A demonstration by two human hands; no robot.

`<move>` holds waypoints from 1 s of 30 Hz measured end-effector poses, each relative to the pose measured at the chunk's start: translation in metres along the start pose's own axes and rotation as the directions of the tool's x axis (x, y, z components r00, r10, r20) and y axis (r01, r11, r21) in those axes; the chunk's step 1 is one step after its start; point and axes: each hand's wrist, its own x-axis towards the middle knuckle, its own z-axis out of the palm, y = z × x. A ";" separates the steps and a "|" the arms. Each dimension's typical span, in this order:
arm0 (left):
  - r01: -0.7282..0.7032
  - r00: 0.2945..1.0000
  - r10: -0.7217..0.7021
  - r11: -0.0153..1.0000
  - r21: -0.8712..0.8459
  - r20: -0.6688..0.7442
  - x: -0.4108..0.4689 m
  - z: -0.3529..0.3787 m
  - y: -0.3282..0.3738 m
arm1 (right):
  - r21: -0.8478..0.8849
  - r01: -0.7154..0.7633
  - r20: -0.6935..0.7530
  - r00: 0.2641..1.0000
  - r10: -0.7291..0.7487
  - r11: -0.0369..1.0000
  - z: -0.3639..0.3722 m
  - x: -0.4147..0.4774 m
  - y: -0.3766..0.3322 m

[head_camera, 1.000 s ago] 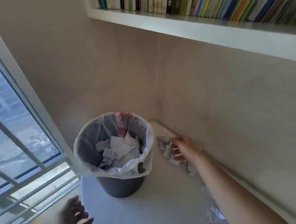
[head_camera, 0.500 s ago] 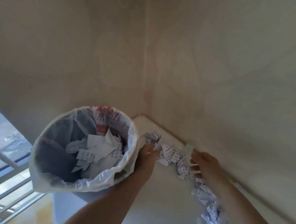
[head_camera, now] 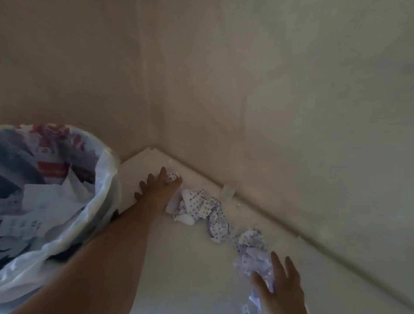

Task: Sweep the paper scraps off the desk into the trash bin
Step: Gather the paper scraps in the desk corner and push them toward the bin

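White paper scraps with small blue dots lie in a ragged line along the back edge of the white desk. My left hand rests flat near the desk's far corner, fingers spread, with one crumpled scrap against its thumb side. My right hand lies flat and open on the scraps at the lower right. The trash bin, lined with a white plastic bag and holding torn paper, stands at the left against the desk's edge.
Beige walls meet in a corner right behind the desk. A small pale clip or bracket sits where the desk meets the right wall.
The view has dropped and moved closer. My left hand has left the bin's rim and reached to the far corner scrap. My right hand has slid back along the line of scraps.
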 end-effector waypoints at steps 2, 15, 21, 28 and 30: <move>-0.017 1.000 0.016 0.998 0.062 0.025 0.009 0.003 0.001 | 0.003 -0.007 -0.007 1.000 0.007 1.000 0.007 0.002 0.008; -0.595 0.803 0.517 0.724 0.351 0.295 -0.122 0.085 0.018 | 0.124 0.040 0.012 0.999 -0.041 0.991 0.005 -0.021 0.030; -0.623 0.772 0.534 0.742 0.246 0.344 -0.170 0.093 -0.001 | 0.245 0.061 -0.047 0.998 -0.051 0.968 -0.020 -0.064 0.066; -0.637 0.715 0.552 0.767 0.075 0.430 -0.192 0.083 0.002 | 0.301 -0.097 -0.293 0.937 0.188 0.949 -0.038 -0.100 0.120; -0.681 0.634 0.543 0.730 0.063 0.550 -0.199 0.081 -0.004 | 0.309 -0.174 -0.198 0.950 0.242 0.935 -0.024 -0.105 0.131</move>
